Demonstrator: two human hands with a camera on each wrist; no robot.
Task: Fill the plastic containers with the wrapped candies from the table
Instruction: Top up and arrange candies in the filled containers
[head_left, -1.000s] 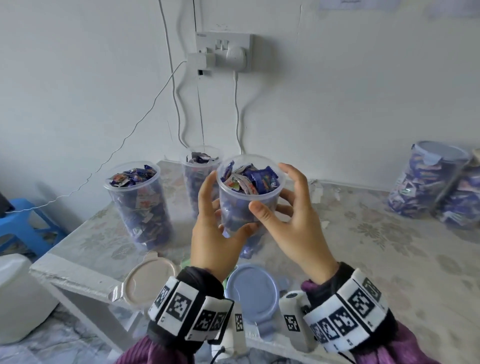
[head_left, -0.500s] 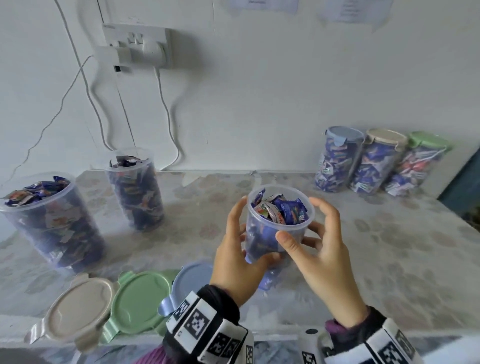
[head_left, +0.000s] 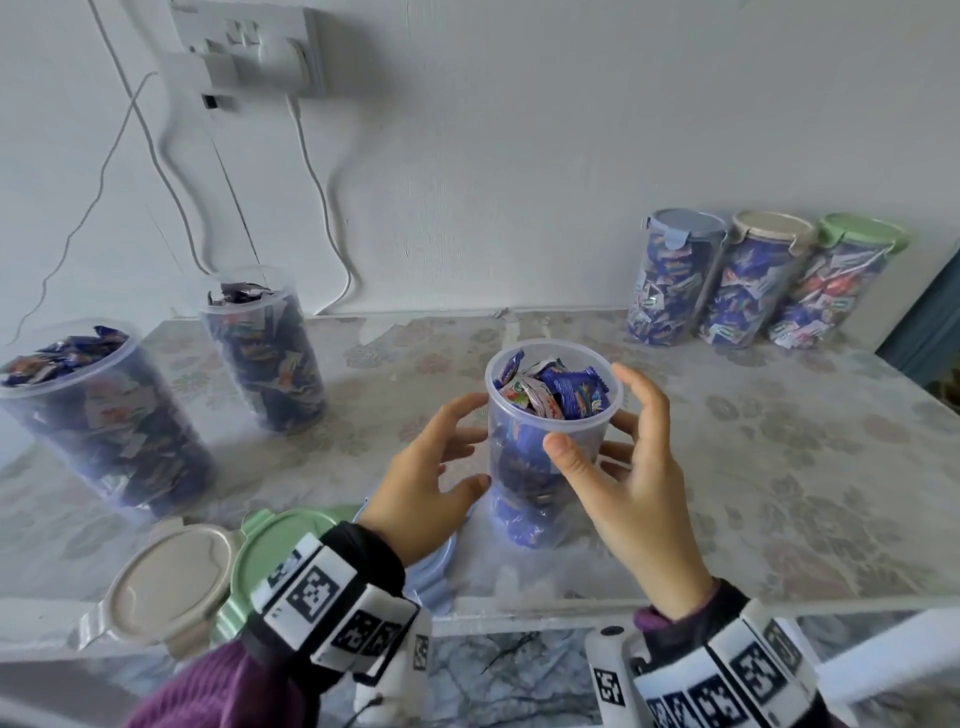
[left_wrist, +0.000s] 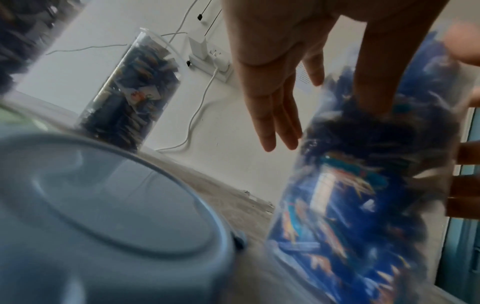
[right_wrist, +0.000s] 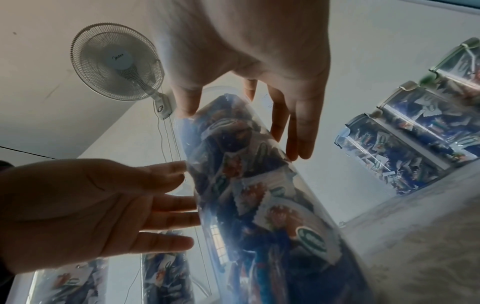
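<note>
The open clear plastic container (head_left: 551, 452), filled to the rim with wrapped candies (head_left: 553, 392), stands upright on the patterned table (head_left: 779, 467) near its front edge, between the two hands. The right hand (head_left: 631, 478) holds the container: the thumb lies against the near wall just below the rim and the fingers curve round the right and far side. The left hand (head_left: 426, 488) is at the left wall with fingers straight and slightly spread; the head view shows a narrow gap at the thumb tip, and whether the fingertips touch the wall cannot be told from it. The right wrist view shows the left fingers (right_wrist: 166, 205) reaching the container wall (right_wrist: 259, 195) from the side, and the right thumb and fingers straddling the upper part of the container. The left wrist view is blurred; it shows the left hand (left_wrist: 280, 67) extended flat beside the container (left_wrist: 350, 185), with the blue lid (left_wrist: 111, 205) directly beneath the wrist. In the head view that blue lid (head_left: 441, 561) lies flat under the left hand, partly hidden, beside a green lid (head_left: 280, 551) and a beige lid (head_left: 171, 587) at the table's front edge. Two further open filled containers stand at the left: one near the edge (head_left: 98, 415), one by the wall (head_left: 262, 348). Three lidded filled containers (head_left: 753, 280) stand in a touching row at the far right against the wall. Only the right wrist view shows a wall-mounted fan (right_wrist: 116, 61).
</note>
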